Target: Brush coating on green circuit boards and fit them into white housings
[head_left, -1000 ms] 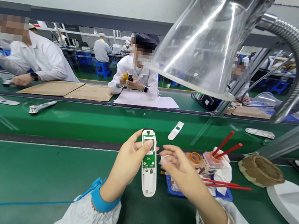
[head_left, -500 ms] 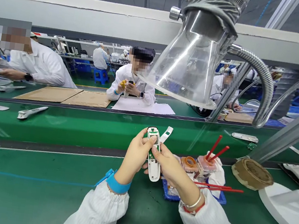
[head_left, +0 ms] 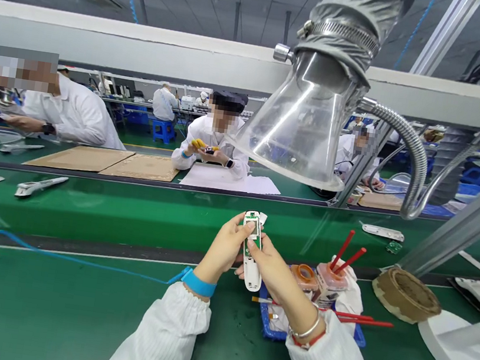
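Observation:
Upright in front of me is a slim white plastic housing (head_left: pixel 253 278) with a green circuit board and a small screen-like window. My left hand (head_left: pixel 227 244) grips its left side, with the thumb on the window. From the right, my right hand (head_left: pixel 267 262) holds the housing too, thumb pressed on the board just below the other thumb. The fingers behind the housing are mostly hidden. A small white cover piece (head_left: pixel 263 219) shows partly behind its upper end. A blue wrist strap (head_left: pixel 198 283) with a coiled cord circles my left wrist.
At right, a blue tray (head_left: pixel 269 327) holds orange-lidded bottles, red-handled brushes and white cloth. Beside it are a tape roll (head_left: pixel 406 294) and a white round base (head_left: pixel 459 354). White parts lie on the green belt (head_left: pixel 127 218). A clear fume hood (head_left: pixel 297 122) hangs overhead. Co-workers sit opposite.
The view has tilted slightly up. Loose parts on the belt have shifted left, and the white cover piece is now mostly behind the housing. Both hands keep their hold with thumbs on the board.

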`<state>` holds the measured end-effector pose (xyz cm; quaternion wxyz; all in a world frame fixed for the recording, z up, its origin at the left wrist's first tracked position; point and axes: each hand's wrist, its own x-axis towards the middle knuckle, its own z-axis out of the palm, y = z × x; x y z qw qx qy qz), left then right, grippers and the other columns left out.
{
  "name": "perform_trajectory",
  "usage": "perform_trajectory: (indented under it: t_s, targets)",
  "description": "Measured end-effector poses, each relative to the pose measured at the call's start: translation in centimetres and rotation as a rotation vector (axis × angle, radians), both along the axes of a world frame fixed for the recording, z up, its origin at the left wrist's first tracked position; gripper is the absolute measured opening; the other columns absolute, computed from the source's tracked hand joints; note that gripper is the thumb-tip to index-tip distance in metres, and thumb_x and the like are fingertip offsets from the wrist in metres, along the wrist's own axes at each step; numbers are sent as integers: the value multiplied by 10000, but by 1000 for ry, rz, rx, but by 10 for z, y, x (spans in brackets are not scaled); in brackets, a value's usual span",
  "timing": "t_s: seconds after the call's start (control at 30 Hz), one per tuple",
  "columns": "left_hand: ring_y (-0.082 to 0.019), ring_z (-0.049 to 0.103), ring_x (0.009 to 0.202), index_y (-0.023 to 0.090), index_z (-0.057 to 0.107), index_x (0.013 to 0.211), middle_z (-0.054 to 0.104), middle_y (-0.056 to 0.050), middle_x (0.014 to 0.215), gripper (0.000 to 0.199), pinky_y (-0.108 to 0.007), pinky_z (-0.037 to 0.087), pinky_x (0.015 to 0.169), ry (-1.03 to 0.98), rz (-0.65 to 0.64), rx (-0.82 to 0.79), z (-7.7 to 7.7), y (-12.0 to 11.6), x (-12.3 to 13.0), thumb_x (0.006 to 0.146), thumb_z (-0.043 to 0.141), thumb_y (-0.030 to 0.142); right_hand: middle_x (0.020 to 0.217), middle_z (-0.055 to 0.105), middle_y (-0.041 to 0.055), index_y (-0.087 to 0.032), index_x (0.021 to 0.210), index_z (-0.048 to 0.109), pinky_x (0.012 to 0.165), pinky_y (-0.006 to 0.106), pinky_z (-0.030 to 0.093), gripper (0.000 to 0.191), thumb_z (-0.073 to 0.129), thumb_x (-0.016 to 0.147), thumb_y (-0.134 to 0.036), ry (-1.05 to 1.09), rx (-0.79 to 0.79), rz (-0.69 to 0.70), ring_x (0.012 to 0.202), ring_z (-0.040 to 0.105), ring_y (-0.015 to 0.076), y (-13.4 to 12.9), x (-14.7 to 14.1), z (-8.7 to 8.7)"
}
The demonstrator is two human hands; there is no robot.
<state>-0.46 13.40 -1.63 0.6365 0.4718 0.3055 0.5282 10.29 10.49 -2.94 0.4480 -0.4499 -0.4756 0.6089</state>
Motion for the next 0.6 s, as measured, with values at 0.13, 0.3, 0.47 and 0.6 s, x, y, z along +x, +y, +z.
perform_trajectory:
  t_s: [0.13, 0.3, 0.47, 0.6]
  targets:
    - [-36, 405, 305, 124, 586, 969, 659, -39, 709, 445, -178, 294, 297, -43, -59, -17, -1, 14, 12, 711, 655, 481, 622, 549, -32, -156, 1219, 392, 408, 213, 464, 419, 411, 933, -462, -135, -12, -129, 423, 523, 94, 16, 0, -1]
    - [-27, 369, 258, 109, 579, 903, 666, -55, 735, 442, -182, 259, 240, -95, -100, -41, -2, 28, 22, 700, 653, 495, 844, 578, 29, -122, 1089, 521, 523, 226, 494, 326, 462, 931, -400, -228, -48, -229, 605, 556, 93, 32, 5, 3]
    - [-40, 396, 261, 106, 568, 889, 659, -52, 707, 428, -187, 282, 238, -142, -111, -87, -8, 32, 24, 678, 687, 458, 967, 578, 58, -131, 1125, 514, 636, 289, 524, 306, 492, 921, -359, -226, -50, -224, 747, 588, 136, 38, 8, -4]
    - [-48, 394, 256, 112, 543, 918, 649, -48, 687, 457, -187, 266, 224, -154, -130, -154, -13, 19, 20, 640, 725, 425, 821, 586, 21, -136, 1153, 480, 540, 252, 510, 319, 483, 923, -358, -174, -9, -171, 592, 572, 106, 23, 8, -15]
